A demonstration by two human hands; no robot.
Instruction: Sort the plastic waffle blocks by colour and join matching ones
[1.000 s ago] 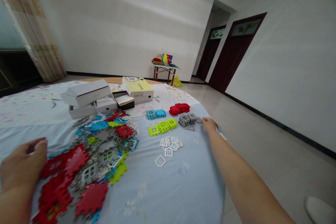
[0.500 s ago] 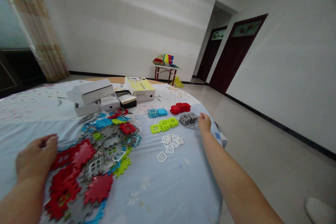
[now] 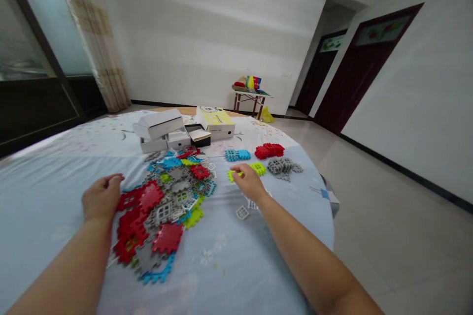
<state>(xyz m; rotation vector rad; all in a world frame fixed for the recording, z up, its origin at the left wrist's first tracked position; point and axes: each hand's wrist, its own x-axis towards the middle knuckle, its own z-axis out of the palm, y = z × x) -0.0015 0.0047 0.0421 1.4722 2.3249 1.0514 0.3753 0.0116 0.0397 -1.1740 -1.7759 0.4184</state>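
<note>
Since a second ago my right hand has drawn back from the small grey plastic grid tiles at the edge and now hovers over the lime-green plastic grid tiles, fingers loosely curled, holding nothing I can see. Largest here is the pale blue flowered bedsheet under everything. On it, at nine o'clock from my right hand, spreads the big heap of mixed red, grey, blue and green interlocking plastic tiles. My left hand rests at the heap's nine o'clock edge, fingers curled against a red tile. White cardboard boxes sit at the heap's twelve o'clock. Small white plastic window pieces lie at six o'clock of my right hand.
</note>
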